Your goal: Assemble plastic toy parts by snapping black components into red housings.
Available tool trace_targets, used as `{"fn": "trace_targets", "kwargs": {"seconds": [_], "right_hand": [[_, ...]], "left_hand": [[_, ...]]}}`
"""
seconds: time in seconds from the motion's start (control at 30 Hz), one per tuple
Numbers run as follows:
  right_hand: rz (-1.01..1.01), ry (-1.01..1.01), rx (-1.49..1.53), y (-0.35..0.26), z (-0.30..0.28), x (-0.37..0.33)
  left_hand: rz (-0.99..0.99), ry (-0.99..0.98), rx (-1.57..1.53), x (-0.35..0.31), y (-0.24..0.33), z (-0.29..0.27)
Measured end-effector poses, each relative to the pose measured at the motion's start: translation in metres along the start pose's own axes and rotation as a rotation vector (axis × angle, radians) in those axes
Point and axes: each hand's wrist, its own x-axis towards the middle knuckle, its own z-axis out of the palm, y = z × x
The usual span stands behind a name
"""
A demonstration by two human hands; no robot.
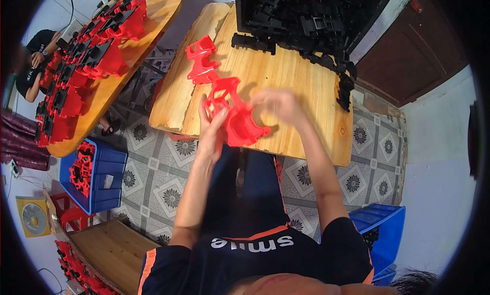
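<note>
My left hand [211, 129] is closed round a red plastic frame [244, 125], holding it tilted over the near edge of the wooden table [301, 90]. This frame has a curved trough at its near end and openings toward the far end. Beside its right edge, my right hand [278, 103] is smeared by motion, its fingers partly curled; whether they touch the frame or hold a small part I cannot make out. A second red plastic frame [202, 60] lies on the table just beyond the held one.
A large black bin [367, 19] of black plastic parts stands at the table's far side, with black parts [253, 43] before it. Left, another table [148, 44] bears rows of red-and-black assemblies; a person [38, 65] sits behind it. Blue crates [109, 177] stand on the floor both sides.
</note>
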Motion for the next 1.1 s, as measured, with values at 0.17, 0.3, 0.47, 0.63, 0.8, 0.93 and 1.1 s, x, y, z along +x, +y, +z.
{"fn": "trace_targets", "kwargs": {"seconds": [0.17,0.3,0.47,0.63,0.8,0.93,1.1], "right_hand": [[0.186,0.723,-0.817,0.121,-0.060,0.113],[0.342,0.593,-0.935,0.135,-0.047,0.124],[0.421,0.515,-0.135,0.077,-0.026,0.056],[0.763,0.452,0.374,0.033,-0.036,0.002],[0.631,0.380,-1.077,0.014,-0.055,-0.012],[-0.051,0.213,-0.958,0.012,-0.051,0.007],[0.352,-0.017,-0.703,0.038,-0.062,-0.009]], "left_hand": [[-0.089,-0.043,-0.212,-0.033,-0.015,-0.023],[-0.118,0.052,-0.313,-0.049,-0.022,-0.052],[-0.135,0.064,-0.284,-0.074,-0.003,-0.070],[-0.249,0.100,-0.254,-0.081,0.005,-0.076],[-0.252,0.058,-0.211,-0.082,0.011,-0.067],[-0.248,-0.001,-0.255,-0.087,0.014,-0.066],[-0.148,-0.008,-0.343,-0.092,0.019,-0.076]]}}
